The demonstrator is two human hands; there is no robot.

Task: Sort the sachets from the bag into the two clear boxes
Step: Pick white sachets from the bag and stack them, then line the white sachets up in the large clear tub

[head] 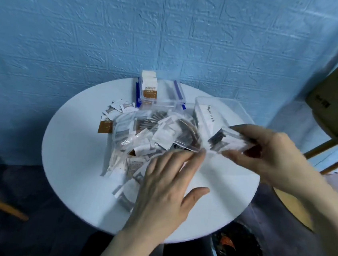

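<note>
Nearest to us, our left hand (165, 181) lies with fingers straight and spread, pressing flat on the near edge of the clear bag (150, 140), thumb stretched out over the bare white round table (71, 180). That bag sits at the middle of the table, and we take it as our landmark: it is stuffed with white and brown sachets, and some spill from it toward us beside the left hand.

To the right of the bag, our right hand (265, 150) pinches a small stack of sachets (225, 142) between thumb and curled fingers, lifted off the table and touching the bag's open mouth.

Behind the bag stands a clear box with blue clips (159, 95), holding upright white-and-brown sachets at its left end. Behind and right of the bag, just beyond the held stack, stands a second clear box (217, 112) with white sachets inside. Loose sachets (115, 114) lie on the table to the bag's left.
</note>
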